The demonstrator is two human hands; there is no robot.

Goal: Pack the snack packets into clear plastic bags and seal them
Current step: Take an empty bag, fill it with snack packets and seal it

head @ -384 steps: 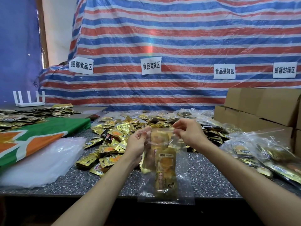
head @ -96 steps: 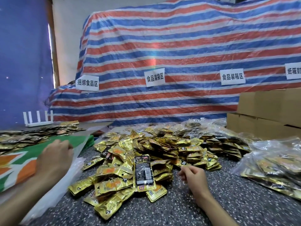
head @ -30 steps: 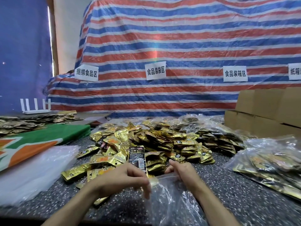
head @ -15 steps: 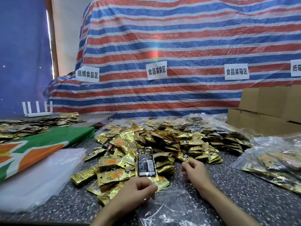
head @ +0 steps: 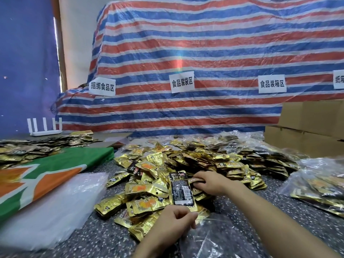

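Packets (head: 188, 164) (gold foil, with one black-faced item uppermost near the front) lie in a loose heap on the middle of the worktop (head: 279, 213). None is yet inside the bag (head: 216, 239) in hand. That bag lies flat and empty at the near edge of the worktop, its mouth toward the heap and just beside the nearest packets. The left hand (head: 173, 223) rests at the bag's mouth with its fingers (head: 184, 216) curled and appears to pinch the film edge; the exact contact is hidden under the hand. The right hand (head: 211, 185) lies palm down on the heap, fingers bent around a few packets at the front of the pile; how many it holds cannot be told. Progress, as a judgement: the current cycle is at its start, with the bag laid ready and the first packets under the right hand; filling and sealing of this bag remain. Filled bags (head: 320, 189) lie at the right of the worktop, well apart from both hands, which indicates completed units (whether they are sealed cannot be read). A stack of empty bags (head: 55, 211) lies at the left, and the heap is large, so most of the work is judged to be left. Cartons (head: 305, 131) stand behind the filled bags.
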